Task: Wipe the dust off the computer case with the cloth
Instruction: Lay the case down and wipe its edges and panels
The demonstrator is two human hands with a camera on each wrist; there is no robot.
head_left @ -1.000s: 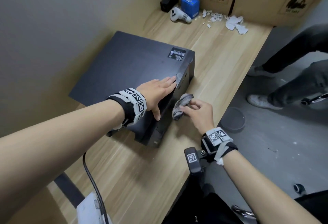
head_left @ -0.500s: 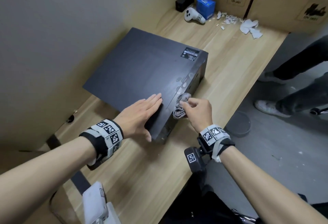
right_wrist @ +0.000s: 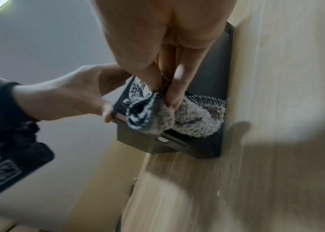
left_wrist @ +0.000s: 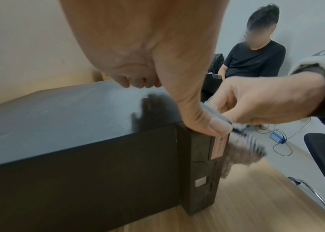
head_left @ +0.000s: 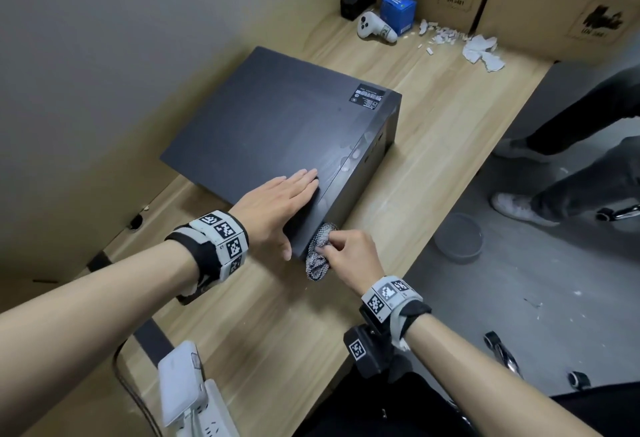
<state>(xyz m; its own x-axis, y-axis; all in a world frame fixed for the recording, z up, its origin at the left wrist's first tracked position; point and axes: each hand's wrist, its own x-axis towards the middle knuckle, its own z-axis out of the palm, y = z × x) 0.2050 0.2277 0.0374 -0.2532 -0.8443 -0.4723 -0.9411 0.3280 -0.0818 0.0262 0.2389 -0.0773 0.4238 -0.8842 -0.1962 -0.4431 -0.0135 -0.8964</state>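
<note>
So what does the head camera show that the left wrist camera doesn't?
Only the head view shows the whole desk: a white controller, a blue box and cardboard boxes at its far end. Only the left wrist view shows a seated person in a black shirt. Both show the left hand flat on the computer case and the right hand pinching the cloth against its near corner.

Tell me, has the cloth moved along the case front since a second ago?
Yes. The cloth has slid along the front face of the computer case toward the person, away from the white label, reaching the near corner.
</note>
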